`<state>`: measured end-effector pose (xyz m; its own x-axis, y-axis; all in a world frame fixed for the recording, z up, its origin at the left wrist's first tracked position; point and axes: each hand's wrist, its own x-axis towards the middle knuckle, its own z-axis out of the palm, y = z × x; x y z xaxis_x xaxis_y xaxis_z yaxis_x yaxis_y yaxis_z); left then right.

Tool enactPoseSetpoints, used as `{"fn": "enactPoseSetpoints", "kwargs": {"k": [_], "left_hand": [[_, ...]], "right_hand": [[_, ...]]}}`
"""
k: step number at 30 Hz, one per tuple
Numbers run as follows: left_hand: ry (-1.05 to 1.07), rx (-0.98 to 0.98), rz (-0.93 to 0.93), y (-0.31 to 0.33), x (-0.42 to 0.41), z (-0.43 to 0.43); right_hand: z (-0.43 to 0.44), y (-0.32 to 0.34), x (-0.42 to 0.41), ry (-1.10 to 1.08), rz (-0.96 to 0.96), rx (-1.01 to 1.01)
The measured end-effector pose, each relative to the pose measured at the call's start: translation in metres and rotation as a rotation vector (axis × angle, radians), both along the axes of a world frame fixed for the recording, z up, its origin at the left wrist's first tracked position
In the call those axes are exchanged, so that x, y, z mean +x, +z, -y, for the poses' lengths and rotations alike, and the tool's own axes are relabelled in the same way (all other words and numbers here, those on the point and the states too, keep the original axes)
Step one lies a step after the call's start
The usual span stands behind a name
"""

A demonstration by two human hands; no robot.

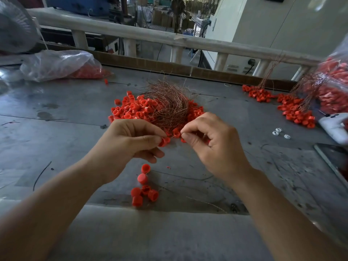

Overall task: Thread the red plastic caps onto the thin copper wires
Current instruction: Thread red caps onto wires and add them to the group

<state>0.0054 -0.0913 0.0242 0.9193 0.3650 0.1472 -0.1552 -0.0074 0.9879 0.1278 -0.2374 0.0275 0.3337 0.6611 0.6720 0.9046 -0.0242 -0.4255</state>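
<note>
A heap of loose red plastic caps (130, 110) lies mid-table, with a tangled bundle of thin copper wires (167, 104) on top of it. My left hand (131, 140) pinches one red cap (163, 142) between thumb and forefinger just in front of the heap. My right hand (212, 144) faces it, thumb and forefinger pinched together on what looks like a thin copper wire end, too fine to see clearly. Several red caps (144, 187) hang or lie in a string below my left hand, near the table's front edge.
Bunches of caps strung on wires (293, 108) lie at the right. Clear bags of red caps sit at the back left (62, 65) and far right (333, 85). A white device (335, 125), small white pieces (278, 131) and a dark tablet edge (331, 162) are at the right.
</note>
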Motion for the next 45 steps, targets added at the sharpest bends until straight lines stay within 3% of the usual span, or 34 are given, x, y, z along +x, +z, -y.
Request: {"fn": "enactPoseSetpoints", "kwargs": {"k": [5, 14, 33, 45], "left_hand": [[0.030, -0.033, 0.023, 0.000, 0.002, 0.001], [-0.003, 0.175, 0.062, -0.001, 0.000, 0.006], [-0.042, 0.097, 0.082, -0.001, 0.000, 0.007], [0.008, 0.145, 0.123, -0.003, 0.001, 0.008]], "right_hand": [[0.004, 0.004, 0.003, -0.051, -0.102, 0.058], [0.001, 0.005, -0.005, -0.021, -0.128, 0.063], [0.000, 0.003, -0.010, 0.023, -0.144, 0.041], [0.000, 0.003, -0.012, 0.004, -0.165, 0.038]]}}
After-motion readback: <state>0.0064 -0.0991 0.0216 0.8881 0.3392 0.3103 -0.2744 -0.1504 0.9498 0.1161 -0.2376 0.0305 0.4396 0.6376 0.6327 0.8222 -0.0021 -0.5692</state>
